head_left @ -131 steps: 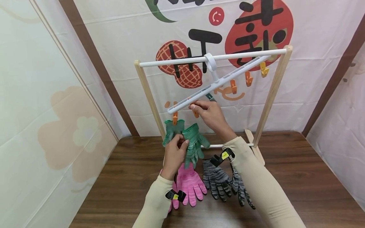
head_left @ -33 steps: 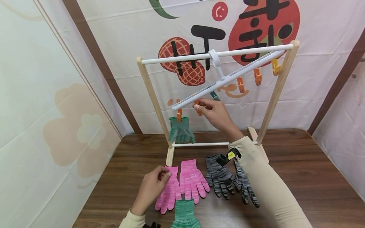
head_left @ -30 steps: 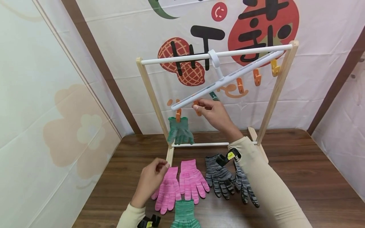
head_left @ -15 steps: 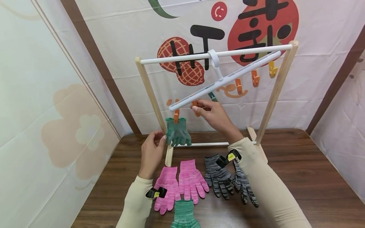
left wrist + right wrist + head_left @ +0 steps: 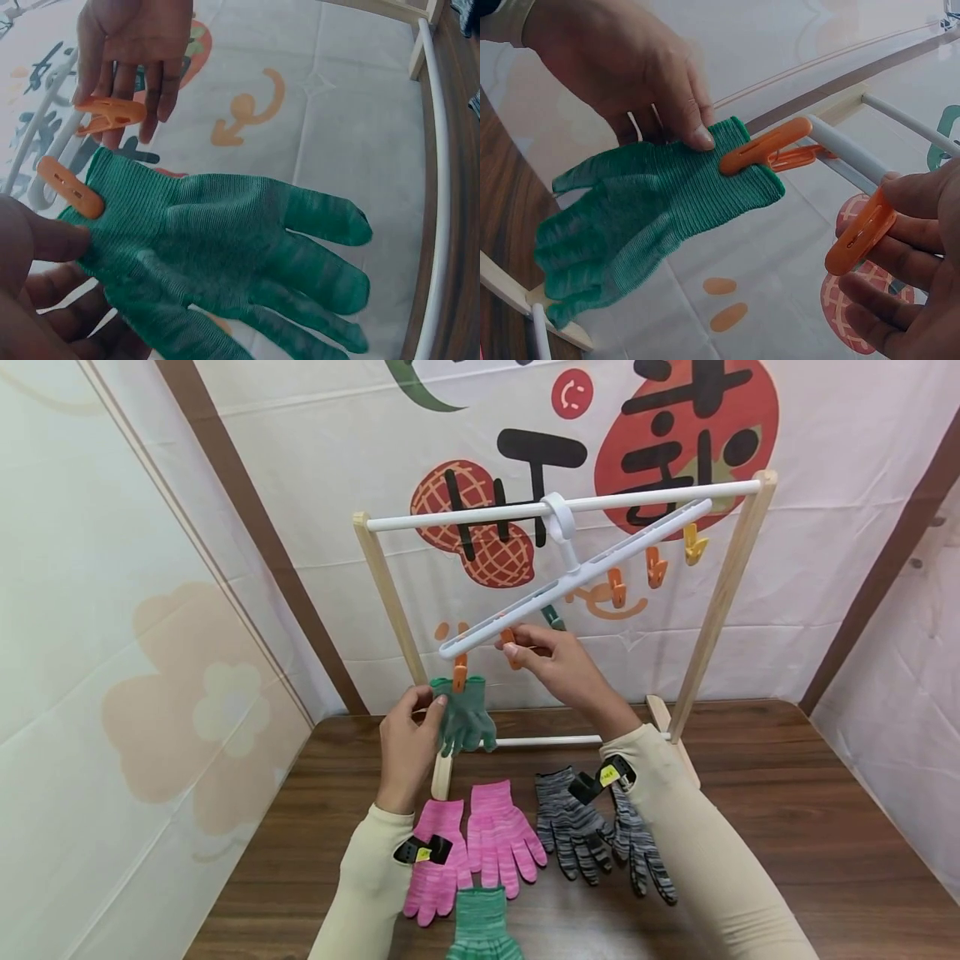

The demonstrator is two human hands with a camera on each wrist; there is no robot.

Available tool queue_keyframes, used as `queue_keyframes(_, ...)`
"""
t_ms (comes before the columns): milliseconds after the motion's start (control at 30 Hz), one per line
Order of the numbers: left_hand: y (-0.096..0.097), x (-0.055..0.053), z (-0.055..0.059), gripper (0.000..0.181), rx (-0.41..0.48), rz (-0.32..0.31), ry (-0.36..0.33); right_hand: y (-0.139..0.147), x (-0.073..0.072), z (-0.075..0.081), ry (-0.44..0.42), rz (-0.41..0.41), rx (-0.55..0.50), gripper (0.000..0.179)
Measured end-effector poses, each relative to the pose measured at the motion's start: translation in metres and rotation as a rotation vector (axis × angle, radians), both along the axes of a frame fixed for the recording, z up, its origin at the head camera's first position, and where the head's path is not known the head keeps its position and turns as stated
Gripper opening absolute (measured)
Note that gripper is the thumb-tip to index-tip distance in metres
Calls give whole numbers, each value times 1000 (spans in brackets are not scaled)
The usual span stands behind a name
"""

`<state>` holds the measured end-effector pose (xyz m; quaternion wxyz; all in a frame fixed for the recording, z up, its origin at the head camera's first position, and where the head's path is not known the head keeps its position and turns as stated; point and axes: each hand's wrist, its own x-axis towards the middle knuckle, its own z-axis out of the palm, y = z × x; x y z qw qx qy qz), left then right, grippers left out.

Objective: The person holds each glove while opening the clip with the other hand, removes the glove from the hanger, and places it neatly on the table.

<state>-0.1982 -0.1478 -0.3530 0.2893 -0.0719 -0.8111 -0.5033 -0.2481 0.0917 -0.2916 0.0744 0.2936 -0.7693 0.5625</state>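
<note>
A green knit glove (image 5: 467,720) hangs by its cuff from an orange clothespin (image 5: 460,673) at the low left end of a tilted white hanger (image 5: 573,579). My left hand (image 5: 408,743) pinches the cuff's side edge, thumb on the front and fingers behind, as the left wrist view shows. Between the thumb and fingers of my right hand (image 5: 567,672) is a second orange clothespin (image 5: 861,232), beside the first on the hanger. Nothing is clipped in that second one. Another green glove (image 5: 482,922) lies at the table's front, partly cut off by the frame.
The hanger hooks over the white bar of a wooden rack (image 5: 731,602). A dark green clothespin (image 5: 553,617), more orange ones and a yellow clothespin (image 5: 694,545) hang along it. Pink gloves (image 5: 504,835) and grey-black gloves (image 5: 573,827) lie on the brown table (image 5: 780,827).
My left hand laid one green glove on the table, then rose to the hanging glove and took its cuff edge. My right hand has stayed at the second clothespin.
</note>
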Motion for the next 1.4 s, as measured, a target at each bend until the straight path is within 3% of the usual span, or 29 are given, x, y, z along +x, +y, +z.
queue_keyframes(500,5,9,3,14,22,17,32,7,1,-6,3,-15,27,40)
queue_keyframes(1200,7,16,0,13,0,22,49,10,-1,-27,44,-18,114,34)
queue_keyframes(1400,9,18,1,13,8,20,46,8,1,-35,0,-6,168,32)
